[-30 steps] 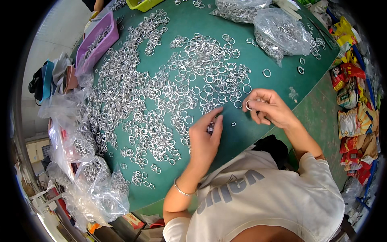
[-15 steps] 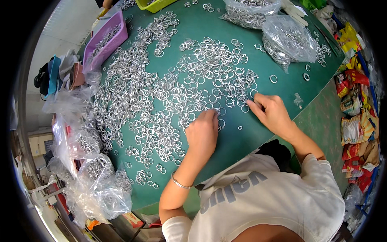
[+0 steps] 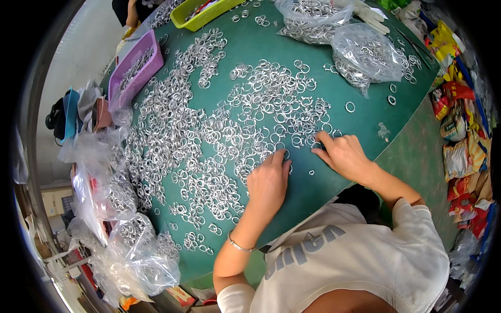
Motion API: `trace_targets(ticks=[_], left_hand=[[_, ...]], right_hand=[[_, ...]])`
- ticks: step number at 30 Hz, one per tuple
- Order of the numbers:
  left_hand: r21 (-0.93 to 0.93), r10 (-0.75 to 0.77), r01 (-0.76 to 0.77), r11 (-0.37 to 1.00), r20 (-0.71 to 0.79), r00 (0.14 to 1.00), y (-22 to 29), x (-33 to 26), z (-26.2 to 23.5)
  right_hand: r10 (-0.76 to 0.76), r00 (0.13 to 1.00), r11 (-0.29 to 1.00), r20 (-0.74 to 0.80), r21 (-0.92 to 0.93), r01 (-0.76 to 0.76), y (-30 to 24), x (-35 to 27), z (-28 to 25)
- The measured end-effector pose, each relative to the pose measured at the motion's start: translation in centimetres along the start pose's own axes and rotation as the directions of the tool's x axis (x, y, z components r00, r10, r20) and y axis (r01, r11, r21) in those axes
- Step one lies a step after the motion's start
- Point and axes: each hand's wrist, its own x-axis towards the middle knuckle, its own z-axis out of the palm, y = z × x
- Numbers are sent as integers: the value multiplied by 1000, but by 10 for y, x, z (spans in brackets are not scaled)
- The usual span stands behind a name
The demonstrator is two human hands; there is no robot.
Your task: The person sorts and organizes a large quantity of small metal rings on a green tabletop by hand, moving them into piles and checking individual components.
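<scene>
Many small silver metal rings (image 3: 175, 112) lie loose over a green tabletop (image 3: 326, 208), thick on the left and thinner toward the middle. My left hand (image 3: 267, 181), with a bangle at its wrist, rests at the near edge of the middle cluster; its fingers are bent down and closed on a ring at their tips. To its right, my right hand (image 3: 344, 156) has its thumb and forefinger around a ring (image 3: 315, 145) at the cluster's right edge. Its other fingers are curled in. A tiny ring-like piece (image 3: 311, 172) lies alone between the hands, nearer the table's front edge.
Clear bags of rings (image 3: 368, 55) stand at the back right, beside a pale glove (image 3: 370, 16). A purple basket (image 3: 136, 68) and a yellow-green basket (image 3: 209, 11) sit at the back left. Plastic bags (image 3: 138, 255) crowd the left edge. Another person's arm (image 3: 132, 13) shows beyond.
My right hand has drawn slightly left and down, its forefinger and thumb now around a ring. My left hand has shifted a little right and nearer. The whole view has moved slightly.
</scene>
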Motion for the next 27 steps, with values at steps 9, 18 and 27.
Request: trace_targets(ticks=[9, 18, 27], left_hand=[[-109, 44, -41, 993, 25, 999, 4, 11, -6], [-79, 360, -353, 932, 120, 925, 26, 75, 29], [110, 251, -267, 957, 144, 957, 11, 66, 30]], right_hand=[[10, 923, -179, 385, 909, -378, 55, 24, -34], [288, 881, -169, 375, 926, -339, 68, 46, -34], [256, 892, 102, 372, 907, -408, 59, 69, -33]])
